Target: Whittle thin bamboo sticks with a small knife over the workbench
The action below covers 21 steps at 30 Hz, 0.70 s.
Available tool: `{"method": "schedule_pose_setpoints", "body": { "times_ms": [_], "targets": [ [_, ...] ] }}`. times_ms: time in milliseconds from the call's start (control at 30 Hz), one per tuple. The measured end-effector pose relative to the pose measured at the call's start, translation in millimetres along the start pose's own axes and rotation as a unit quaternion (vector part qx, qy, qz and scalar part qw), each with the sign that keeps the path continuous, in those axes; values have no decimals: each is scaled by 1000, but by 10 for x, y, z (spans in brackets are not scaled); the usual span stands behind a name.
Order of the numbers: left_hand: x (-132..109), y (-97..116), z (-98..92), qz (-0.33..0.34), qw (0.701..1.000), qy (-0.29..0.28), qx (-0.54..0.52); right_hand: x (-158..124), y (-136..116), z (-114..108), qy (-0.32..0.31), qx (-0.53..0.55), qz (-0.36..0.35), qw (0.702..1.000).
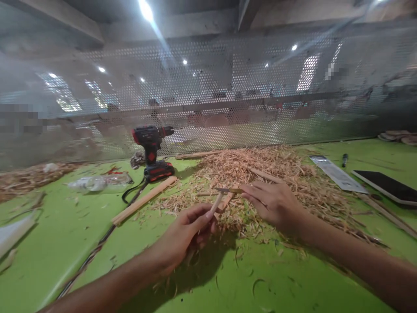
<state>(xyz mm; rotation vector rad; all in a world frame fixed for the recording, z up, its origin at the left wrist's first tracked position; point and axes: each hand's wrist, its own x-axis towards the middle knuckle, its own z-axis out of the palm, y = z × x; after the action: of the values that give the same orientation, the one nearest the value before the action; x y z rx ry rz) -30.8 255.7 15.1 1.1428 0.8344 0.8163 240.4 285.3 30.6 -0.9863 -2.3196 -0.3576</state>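
Observation:
My left hand [195, 228] is closed around a thin pale wooden stick [215, 203], its upper end pointing away from me. In my right hand [275, 204] is a carving knife [230, 190], gripped by its handle. The pointed blade reaches left to the upper end of the stick; whether it touches the wood I cannot tell. Just beyond both hands lies a heap of curled wood shavings [254, 163]. A reddish-brown flat piece of wood [228, 201] shows behind the stick; whether I hold it as well is unclear.
Left of the heap stands a cordless drill [151, 150], with a wooden strip [145, 201] before it. A plastic bag [99, 181] lies farther left. On the right are a tablet [387, 184], a marker [344, 160] and a printed packet [339, 174]. A perforated metal screen [211, 87] closes the back.

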Motion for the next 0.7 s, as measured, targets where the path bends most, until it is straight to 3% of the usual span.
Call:
{"method": "schedule_pose_setpoints", "body": {
  "times_ms": [267, 333, 467, 567, 633, 700],
  "targets": [
    [11, -7, 43, -12, 999, 4, -45, 9, -68, 53, -23, -101, 7, 995],
    [17, -17, 39, -13, 999, 13, -40, 35, -21, 64, -65, -117, 50, 990],
    [-36, 8, 8, -8, 1000, -18, -16, 53, 269, -30, -176, -143, 225, 948],
    [-52, 61, -6, 4, 999, -25, -36, 40, 430, -131, -70, -91, 231, 966],
    [-31, 87, -2, 8, 998, -11, -56, 36, 397, -152, 10, -25, 169, 985],
    [-6, 92, 11, 0, 998, -2, -66, 36, 264, -133, 41, 32, 103, 993]
  ]
}}
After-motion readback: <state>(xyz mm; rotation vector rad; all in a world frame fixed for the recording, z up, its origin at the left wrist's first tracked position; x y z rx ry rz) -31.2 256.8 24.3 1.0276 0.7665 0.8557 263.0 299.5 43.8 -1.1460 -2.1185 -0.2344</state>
